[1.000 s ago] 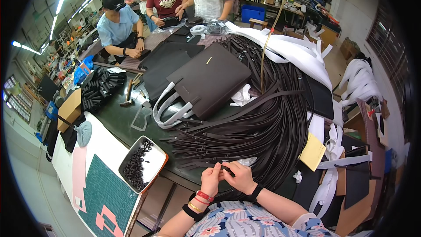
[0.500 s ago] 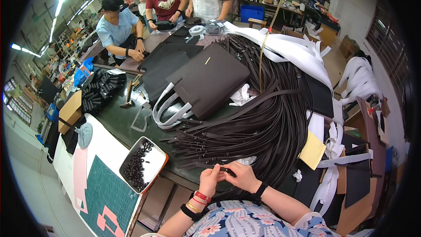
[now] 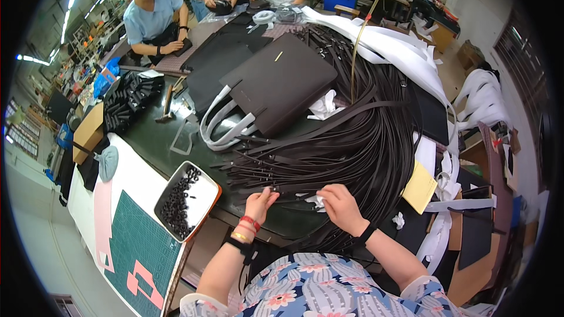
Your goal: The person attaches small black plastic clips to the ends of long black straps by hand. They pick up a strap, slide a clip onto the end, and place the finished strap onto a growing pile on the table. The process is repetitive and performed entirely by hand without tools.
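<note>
Long dark brown straps (image 3: 364, 158) lie in a thick bundle on the table in front of me. At the bundle's near edge my left hand (image 3: 260, 204) pinches one dark strap close to its end. My right hand (image 3: 343, 210), palm down and fingers bent together, grips what looks like the same strap farther right; its fingertips partly hide it. White crumpled paper (image 3: 318, 202) lies beside the right fingertips. A white tray (image 3: 204, 199) with an orange outer side holds many small black rings, left of my left hand.
A dark brown handbag (image 3: 288, 82) with wrapped handles lies beyond the straps. A hammer (image 3: 167, 105) and black rolled pieces (image 3: 132, 100) are at left. A green cutting mat (image 3: 141, 252) is near left, a yellow pad (image 3: 419, 186) at right. Several people work across the table.
My hands were together over a small dark piece; now they are apart, left hand moved left, right hand right, both farther from me. The view has tilted down slightly.
</note>
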The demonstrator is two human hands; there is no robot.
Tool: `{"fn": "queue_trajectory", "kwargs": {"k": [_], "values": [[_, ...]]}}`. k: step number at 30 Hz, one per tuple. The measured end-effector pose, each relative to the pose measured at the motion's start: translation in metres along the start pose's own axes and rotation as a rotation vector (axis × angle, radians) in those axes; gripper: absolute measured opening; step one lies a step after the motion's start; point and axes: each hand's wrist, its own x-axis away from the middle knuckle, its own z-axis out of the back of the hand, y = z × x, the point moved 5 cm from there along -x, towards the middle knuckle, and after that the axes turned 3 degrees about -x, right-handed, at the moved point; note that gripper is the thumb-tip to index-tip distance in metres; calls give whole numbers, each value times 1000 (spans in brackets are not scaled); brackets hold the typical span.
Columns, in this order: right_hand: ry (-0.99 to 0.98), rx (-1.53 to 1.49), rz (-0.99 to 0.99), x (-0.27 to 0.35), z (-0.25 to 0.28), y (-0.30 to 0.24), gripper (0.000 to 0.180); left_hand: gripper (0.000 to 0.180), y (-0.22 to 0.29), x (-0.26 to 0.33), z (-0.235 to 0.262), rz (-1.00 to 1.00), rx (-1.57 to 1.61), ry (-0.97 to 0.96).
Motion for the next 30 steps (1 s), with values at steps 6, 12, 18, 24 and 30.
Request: {"fn": "queue_trajectory", "kwargs": {"k": [6,12,18,24,30], "values": [[-821,49,65,79,-104,15,17,42,-35,-4,11,327,-716,124],[-770,80,65,93,-110,13,8,44,-38,10,27,208,-605,-15],[-493,-48,-58,67,-71,-11,14,21,55,58,87,-439,-636,397],[-419,-32,-105,53,-45,-29,20,28,161,84,170,-851,-1380,730],[-414,-55,-58,38,-40,-38,21,9,141,40,204,-575,-1785,531]]}}
